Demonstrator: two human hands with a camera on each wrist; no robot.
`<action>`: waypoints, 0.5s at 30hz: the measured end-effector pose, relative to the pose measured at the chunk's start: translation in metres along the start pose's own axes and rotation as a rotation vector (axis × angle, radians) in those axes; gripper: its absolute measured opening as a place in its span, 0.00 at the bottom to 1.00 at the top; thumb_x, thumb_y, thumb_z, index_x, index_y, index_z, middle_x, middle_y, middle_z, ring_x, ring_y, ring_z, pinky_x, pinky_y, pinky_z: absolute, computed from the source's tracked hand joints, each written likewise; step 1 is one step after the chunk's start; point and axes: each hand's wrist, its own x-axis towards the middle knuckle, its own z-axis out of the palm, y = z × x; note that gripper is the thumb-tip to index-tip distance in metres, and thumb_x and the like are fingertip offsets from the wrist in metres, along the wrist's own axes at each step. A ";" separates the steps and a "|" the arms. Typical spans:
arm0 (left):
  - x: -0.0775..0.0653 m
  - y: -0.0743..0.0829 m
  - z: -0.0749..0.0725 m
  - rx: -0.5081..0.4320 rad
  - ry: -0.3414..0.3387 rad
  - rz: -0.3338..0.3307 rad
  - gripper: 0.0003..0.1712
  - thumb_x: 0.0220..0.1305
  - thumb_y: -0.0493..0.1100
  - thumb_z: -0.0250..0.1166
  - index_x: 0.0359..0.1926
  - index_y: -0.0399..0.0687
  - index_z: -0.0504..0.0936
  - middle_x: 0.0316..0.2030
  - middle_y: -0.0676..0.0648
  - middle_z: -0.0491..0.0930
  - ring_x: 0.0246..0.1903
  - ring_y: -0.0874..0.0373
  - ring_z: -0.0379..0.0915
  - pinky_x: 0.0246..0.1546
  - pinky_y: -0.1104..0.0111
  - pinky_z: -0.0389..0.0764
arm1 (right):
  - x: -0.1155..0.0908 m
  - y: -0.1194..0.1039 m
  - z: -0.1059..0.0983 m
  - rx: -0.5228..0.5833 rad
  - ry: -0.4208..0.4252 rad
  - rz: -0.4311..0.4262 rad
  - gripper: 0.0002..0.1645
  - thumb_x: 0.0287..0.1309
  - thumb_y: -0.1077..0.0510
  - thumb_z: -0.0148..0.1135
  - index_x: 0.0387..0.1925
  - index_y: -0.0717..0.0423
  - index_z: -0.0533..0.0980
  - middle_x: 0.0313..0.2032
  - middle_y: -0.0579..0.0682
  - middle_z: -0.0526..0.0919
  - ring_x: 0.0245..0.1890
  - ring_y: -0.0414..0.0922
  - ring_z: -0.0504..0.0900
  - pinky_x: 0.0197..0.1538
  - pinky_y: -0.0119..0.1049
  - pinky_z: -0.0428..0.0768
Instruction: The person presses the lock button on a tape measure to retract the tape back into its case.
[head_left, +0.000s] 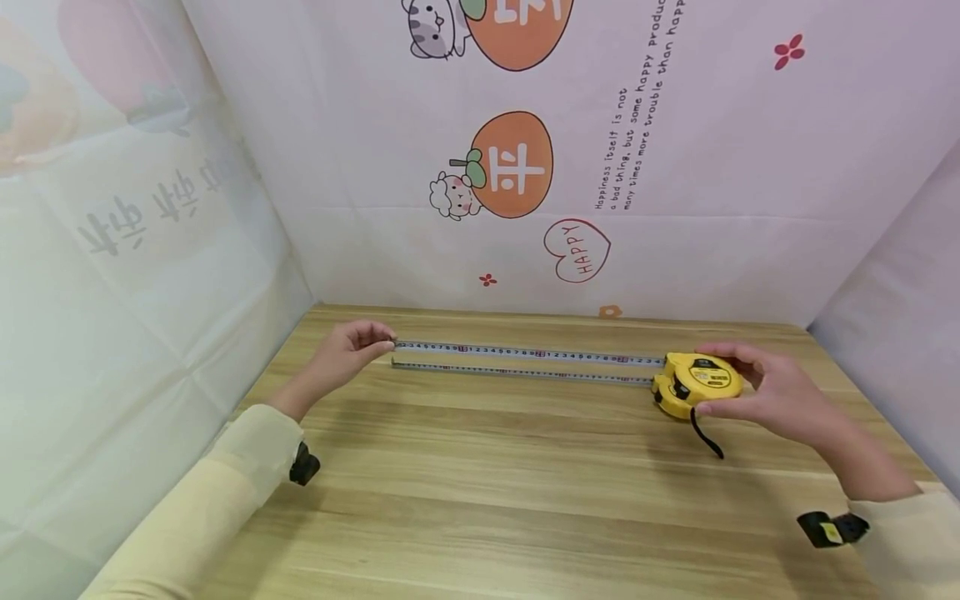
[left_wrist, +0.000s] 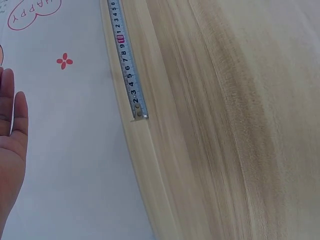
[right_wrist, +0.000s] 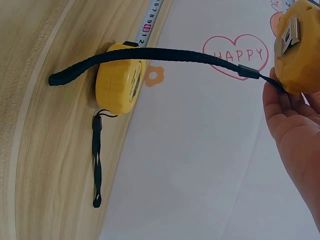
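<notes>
Two yellow tape measures are in view, each with its blade drawn out to the left. My right hand (head_left: pixel 780 392) grips the upper tape measure (head_left: pixel 708 377) by its case, raised off the table. At the other end, thumb and fingers of my left hand (head_left: pixel 348 354) pinch the tip of its blade (head_left: pixel 577 356), stretched straight between both hands. The second tape measure (right_wrist: pixel 117 80) lies on the table, its blade (left_wrist: pixel 127 70) flat along the back edge and its end hook bare. The left wrist view catches only part of my left hand (left_wrist: pixel 12 125).
The wooden table (head_left: pixel 480 492) meets a printed white cloth wall (head_left: pixel 360 208) along its back edge. More cloth hangs at the left and right sides. A black wrist strap (right_wrist: pixel 165 54) hangs from the held case, and another strap (right_wrist: pixel 96 160) trails from the lying one.
</notes>
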 end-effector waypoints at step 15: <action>0.002 0.002 0.005 -0.028 -0.011 -0.005 0.11 0.68 0.39 0.62 0.47 0.35 0.80 0.41 0.37 0.81 0.35 0.58 0.78 0.37 0.70 0.79 | 0.001 -0.001 0.005 0.025 -0.004 -0.020 0.39 0.44 0.61 0.79 0.59 0.62 0.72 0.52 0.45 0.75 0.48 0.25 0.72 0.44 0.17 0.72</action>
